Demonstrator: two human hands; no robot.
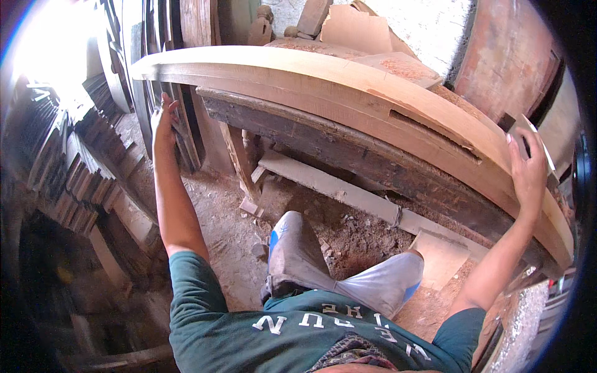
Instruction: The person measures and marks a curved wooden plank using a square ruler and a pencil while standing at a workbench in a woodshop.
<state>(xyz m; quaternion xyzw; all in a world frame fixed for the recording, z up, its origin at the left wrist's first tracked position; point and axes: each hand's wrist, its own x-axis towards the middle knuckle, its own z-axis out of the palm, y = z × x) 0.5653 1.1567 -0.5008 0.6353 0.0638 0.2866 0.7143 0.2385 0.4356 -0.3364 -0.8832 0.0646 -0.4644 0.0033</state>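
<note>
A long, pale plank [298, 78] with a curved look lies across a dark, worn wooden bench [323, 133]. A long narrow slot [435, 135] is cut into its near face. Just below the plank's left end, my left hand [163, 118] is raised with its fingers apart and nothing visible in it. Over the plank's right part, my right hand [528, 163] has its fingers bent, next to a thin, pale-edged flat piece [542, 140]. The fingers partly hide that piece, and its kind cannot be made out.
Stacked wooden strips [81, 180] stand at the left, with upright boards [168, 37] behind. Scrap boards [357, 28] and sawdust lie beyond the plank, and a large reddish panel [507, 56] leans at the far right. A low rail [329, 186] runs beneath the bench, before my knees.
</note>
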